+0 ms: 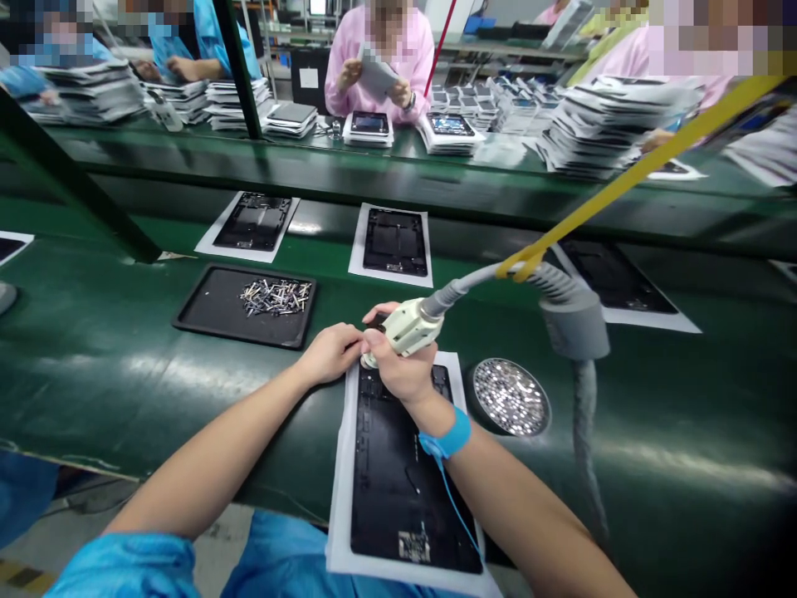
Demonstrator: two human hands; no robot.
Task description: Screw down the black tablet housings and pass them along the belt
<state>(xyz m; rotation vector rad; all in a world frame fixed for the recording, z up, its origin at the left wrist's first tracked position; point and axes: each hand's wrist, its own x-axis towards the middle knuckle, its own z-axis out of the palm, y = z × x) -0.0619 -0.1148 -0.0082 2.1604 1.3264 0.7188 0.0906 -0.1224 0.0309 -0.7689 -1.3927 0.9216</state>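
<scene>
- Blue sleeve (124, 569) right up close at lower left, and out beyond it reaches the bare left arm.
- Left hand (333, 353) now: fingers drawn in narrow, right at the tip of the tool; whether they pinch anything, I cannot tell.
- And the right hand (404, 370)! Closed around the pale tool (411, 326), its tip down at the far left corner of the black panel (398, 465).
- That panel lies lengthwise on white paper (341, 507), below the right hand, with a metallic patch at its near end.
- Blue band (448, 433) on the right wrist, thin cord trailing down over the panel.
- Up top, a grey hose (476, 278) joins the tool, and a yellow strap (623, 191) is looped around it.
- Just right of the panel, a round dish (511, 397) full of small shiny pieces.
- Over to the left, a black tray (215, 307), small strips (274, 297) heaped toward its right side.
- Farther out, more dark panels on paper across the green bench (155, 374); behind them, a person in pink (339, 62) holds something flat in both hands.
</scene>
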